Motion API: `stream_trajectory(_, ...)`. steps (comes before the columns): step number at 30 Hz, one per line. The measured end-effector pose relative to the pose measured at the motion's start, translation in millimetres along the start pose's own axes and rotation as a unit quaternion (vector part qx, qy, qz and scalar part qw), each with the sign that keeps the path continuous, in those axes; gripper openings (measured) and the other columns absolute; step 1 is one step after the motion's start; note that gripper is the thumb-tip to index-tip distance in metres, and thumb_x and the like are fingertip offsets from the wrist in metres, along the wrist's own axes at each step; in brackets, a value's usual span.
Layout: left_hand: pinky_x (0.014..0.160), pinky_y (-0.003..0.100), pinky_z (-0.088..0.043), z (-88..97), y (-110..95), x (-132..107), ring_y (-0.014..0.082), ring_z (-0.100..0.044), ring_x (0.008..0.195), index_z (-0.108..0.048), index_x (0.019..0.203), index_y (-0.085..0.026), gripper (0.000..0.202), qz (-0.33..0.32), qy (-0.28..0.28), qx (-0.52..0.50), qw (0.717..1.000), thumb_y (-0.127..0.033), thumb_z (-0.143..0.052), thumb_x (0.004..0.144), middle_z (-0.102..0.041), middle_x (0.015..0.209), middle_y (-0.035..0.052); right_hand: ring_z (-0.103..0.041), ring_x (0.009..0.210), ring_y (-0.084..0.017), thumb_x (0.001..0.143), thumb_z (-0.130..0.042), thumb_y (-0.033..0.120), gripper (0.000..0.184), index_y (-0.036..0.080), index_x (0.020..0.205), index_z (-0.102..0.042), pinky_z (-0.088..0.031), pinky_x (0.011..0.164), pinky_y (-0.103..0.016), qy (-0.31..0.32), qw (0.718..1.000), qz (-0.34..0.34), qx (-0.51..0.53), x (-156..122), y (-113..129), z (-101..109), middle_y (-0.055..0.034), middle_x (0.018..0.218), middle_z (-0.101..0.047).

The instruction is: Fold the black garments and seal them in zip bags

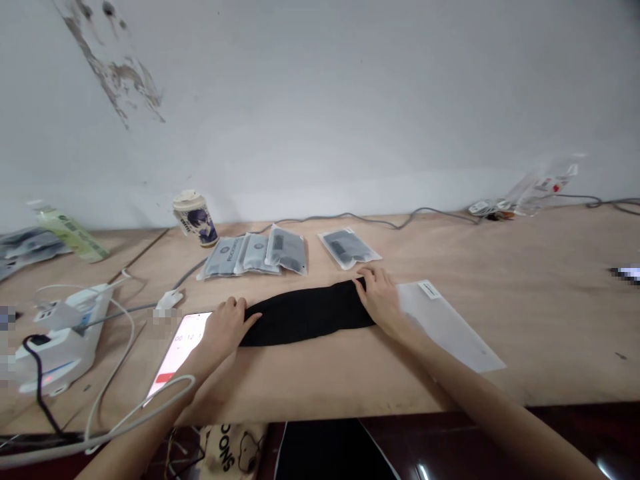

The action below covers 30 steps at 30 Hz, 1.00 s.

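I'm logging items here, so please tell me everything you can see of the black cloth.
The black cloth is a long, plain, matte strip that looks like soft fabric. It lies on the wooden table, running left to right with its right end slightly farther away; its edges curve gently. The left grip touches its left end, the right grip its right end.

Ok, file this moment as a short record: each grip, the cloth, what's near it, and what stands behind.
Left grip: on the left end of the black cloth
Right grip: on its right end
Cloth: stretched sideways along the table
Left of cloth: lit phone, partly covered
Right of cloth: translucent bag, partly behind the forearm
Behind: three overlapping packets, one separate packet
Back left: lidded cup
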<state>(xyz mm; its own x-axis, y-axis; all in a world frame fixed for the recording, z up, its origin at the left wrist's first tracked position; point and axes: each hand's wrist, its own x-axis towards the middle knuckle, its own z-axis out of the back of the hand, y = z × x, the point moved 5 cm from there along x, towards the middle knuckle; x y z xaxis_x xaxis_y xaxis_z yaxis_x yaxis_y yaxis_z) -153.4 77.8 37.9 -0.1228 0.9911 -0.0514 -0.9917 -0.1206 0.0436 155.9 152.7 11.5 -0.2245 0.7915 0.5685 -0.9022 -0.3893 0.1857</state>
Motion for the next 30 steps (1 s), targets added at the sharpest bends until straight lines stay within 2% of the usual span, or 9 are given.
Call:
stream_trajectory(3,0.067,0.033,-0.042,-6.0,6,1,0.0306,-0.063,0.084,-0.058,0.095,-0.015,0.046,0.033,0.062,-0.022,0.997,-0.057,-0.042,0.082,-0.067,0.087,0.0151,-0.055,0.108,-0.027,0.095,-0.038,0.033,0.031,0.018,0.108,-0.062,-0.037,0.098,-0.047,0.084,0.993,0.069,0.055,-13,18,-5,-0.0136,0.113,-0.062)
stream_trajectory(5,0.064,0.032,-0.040,-9.7,10,6,0.0300,-0.063,0.080,-0.060,0.084,-0.017,0.046,0.034,0.107,-0.075,0.991,-0.060,-0.045,0.078,-0.067,0.079,0.0125,-0.049,0.120,-0.029,0.093,-0.040,0.041,0.038,0.018,0.119,-0.058,-0.031,0.103,-0.052,0.133,0.987,0.071,0.060,-24,23,-12,-0.0146,0.127,-0.056)
stream_trajectory(9,0.061,0.029,-0.038,-7.4,13,13,0.0240,-0.062,0.072,-0.059,0.068,-0.021,0.043,-0.015,0.147,-0.223,0.964,-0.063,-0.050,0.070,-0.064,0.068,0.0033,-0.034,0.134,-0.029,0.094,-0.037,0.046,0.050,0.018,0.134,-0.047,-0.025,0.107,-0.054,0.177,0.981,0.062,0.047,-40,18,-20,-0.0152,0.143,-0.041)
stream_trajectory(11,0.058,0.027,-0.037,-3.2,15,12,0.0218,-0.060,0.068,-0.058,0.066,-0.020,0.047,-0.010,0.154,-0.278,0.948,-0.067,-0.051,0.066,-0.062,0.064,0.0012,-0.030,0.136,-0.027,0.094,-0.036,0.046,0.051,0.019,0.137,-0.044,-0.023,0.109,-0.053,0.190,0.978,0.075,0.048,-43,14,-20,-0.0141,0.145,-0.039)
stream_trajectory(16,0.052,0.026,-0.040,1.6,14,-3,0.0218,-0.061,0.070,-0.058,0.081,-0.019,0.056,0.061,0.187,-0.365,0.910,-0.070,-0.058,0.056,-0.064,0.071,0.0015,-0.031,0.135,-0.028,0.094,-0.038,0.046,0.051,0.020,0.137,-0.043,-0.021,0.108,-0.057,0.217,0.971,0.096,0.043,-39,6,-12,-0.0146,0.145,-0.038)
stream_trajectory(20,0.053,0.026,-0.045,-6.0,11,-11,0.0236,-0.065,0.076,-0.056,0.095,-0.020,0.060,0.087,0.207,-0.398,0.889,-0.060,-0.066,0.052,-0.069,0.083,0.0037,-0.037,0.132,-0.028,0.097,-0.033,0.037,0.044,0.018,0.134,-0.047,-0.013,0.109,-0.060,0.194,0.973,0.108,0.057,-33,28,-4,-0.0146,0.141,-0.044)
stream_trajectory(22,0.054,0.027,-0.045,-10.6,12,-10,0.0244,-0.065,0.078,-0.056,0.096,-0.021,0.057,0.077,0.198,-0.382,0.899,-0.055,-0.067,0.051,-0.070,0.085,0.0045,-0.038,0.132,-0.024,0.098,-0.028,0.033,0.042,0.020,0.135,-0.046,-0.013,0.111,-0.057,0.174,0.973,0.118,0.091,-34,51,-2,-0.0113,0.140,-0.046)
stream_trajectory(26,0.060,0.028,-0.045,-10.8,21,-3,0.0259,-0.065,0.081,-0.058,0.087,-0.019,0.046,0.063,0.133,-0.258,0.955,-0.046,-0.068,0.051,-0.069,0.085,0.0062,-0.032,0.135,-0.025,0.098,-0.028,0.038,0.046,0.020,0.139,-0.040,-0.019,0.110,-0.055,0.190,0.968,0.119,0.115,-42,90,-12,-0.0121,0.146,-0.036)
stream_trajectory(30,0.060,0.029,-0.043,-2.2,29,-1,0.0250,-0.064,0.072,-0.059,0.083,-0.019,0.045,0.063,0.091,-0.194,0.975,-0.051,-0.066,0.053,-0.067,0.072,0.0043,-0.023,0.139,-0.029,0.097,-0.030,0.043,0.050,0.018,0.140,-0.039,-0.020,0.107,-0.060,0.219,0.964,0.122,0.093,-49,97,-22,-0.0147,0.149,-0.029)
